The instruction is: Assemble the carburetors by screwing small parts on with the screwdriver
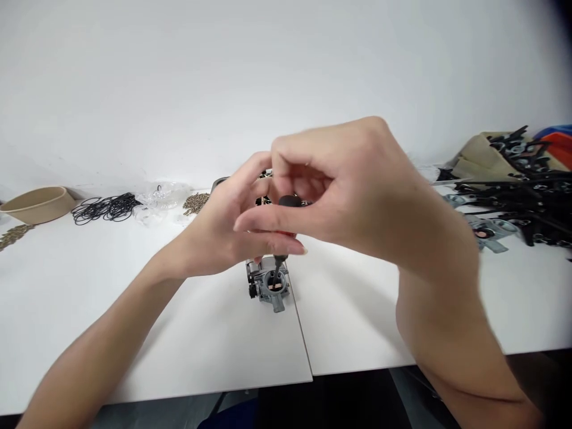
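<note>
A screwdriver (289,201) with a black cap and some red on its handle stands nearly upright between my hands. My right hand (339,185) grips the top of the handle with bent fingers and thumb. Lower down, my left hand (241,220) closes around the same handle; its fingertips are partly hidden behind my right hand. The dark shaft points down into the round bore of a grey metal carburetor (277,301) on the white table. A pinkish-copper piece shows inside the bore. Whether the tip touches a screw there I cannot tell.
At the left are a tan bowl (42,205), black rubber rings (107,208), clear plastic bags (163,199) and small brass parts (195,204). Rightward lie another grey metal casting (494,233), black parts (527,202) and a tan bin (485,158). A seam splits the white tabletop (348,322).
</note>
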Action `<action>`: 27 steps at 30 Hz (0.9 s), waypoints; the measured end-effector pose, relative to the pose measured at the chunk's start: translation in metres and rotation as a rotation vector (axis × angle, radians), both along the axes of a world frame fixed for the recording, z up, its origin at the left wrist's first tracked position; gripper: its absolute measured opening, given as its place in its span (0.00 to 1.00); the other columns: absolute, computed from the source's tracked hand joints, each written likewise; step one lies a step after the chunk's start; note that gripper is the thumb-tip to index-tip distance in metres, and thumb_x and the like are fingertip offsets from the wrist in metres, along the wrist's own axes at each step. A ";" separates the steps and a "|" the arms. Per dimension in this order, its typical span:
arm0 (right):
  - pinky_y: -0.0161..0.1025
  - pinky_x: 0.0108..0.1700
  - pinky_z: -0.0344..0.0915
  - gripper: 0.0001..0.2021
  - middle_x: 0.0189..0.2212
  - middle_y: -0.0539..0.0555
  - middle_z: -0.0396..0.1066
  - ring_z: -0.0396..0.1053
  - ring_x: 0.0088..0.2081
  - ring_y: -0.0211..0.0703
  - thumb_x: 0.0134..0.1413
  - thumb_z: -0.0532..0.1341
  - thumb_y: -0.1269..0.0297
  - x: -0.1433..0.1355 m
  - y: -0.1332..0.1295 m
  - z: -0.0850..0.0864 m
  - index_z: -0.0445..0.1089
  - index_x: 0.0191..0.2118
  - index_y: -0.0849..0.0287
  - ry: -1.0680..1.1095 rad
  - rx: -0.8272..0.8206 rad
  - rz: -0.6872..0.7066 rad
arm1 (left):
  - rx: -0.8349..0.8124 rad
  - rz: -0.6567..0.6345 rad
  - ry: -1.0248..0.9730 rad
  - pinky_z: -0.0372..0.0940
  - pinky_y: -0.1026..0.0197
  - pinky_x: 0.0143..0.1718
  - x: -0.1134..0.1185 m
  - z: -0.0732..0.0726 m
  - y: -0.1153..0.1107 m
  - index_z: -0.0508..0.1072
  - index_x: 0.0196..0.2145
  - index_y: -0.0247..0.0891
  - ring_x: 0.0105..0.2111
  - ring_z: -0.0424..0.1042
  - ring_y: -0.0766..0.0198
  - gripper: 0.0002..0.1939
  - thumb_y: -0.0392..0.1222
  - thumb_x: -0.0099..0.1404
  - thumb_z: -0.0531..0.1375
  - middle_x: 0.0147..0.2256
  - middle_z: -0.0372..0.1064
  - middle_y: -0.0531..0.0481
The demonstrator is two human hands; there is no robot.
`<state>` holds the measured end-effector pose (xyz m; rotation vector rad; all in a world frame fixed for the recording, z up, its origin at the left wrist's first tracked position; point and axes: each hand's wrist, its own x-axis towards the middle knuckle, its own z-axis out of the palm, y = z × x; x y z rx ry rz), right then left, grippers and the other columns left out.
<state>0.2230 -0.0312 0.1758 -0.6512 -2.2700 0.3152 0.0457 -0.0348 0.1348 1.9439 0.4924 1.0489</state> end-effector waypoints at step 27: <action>0.32 0.22 0.55 0.17 0.20 0.46 0.63 0.65 0.26 0.33 0.54 0.68 0.54 0.008 -0.001 0.003 0.66 0.23 0.58 -0.159 0.229 -0.063 | 0.061 -0.014 0.044 0.67 0.68 0.21 0.001 0.002 -0.003 0.64 0.53 0.41 0.25 0.68 0.72 0.29 0.31 0.56 0.67 0.40 0.66 0.50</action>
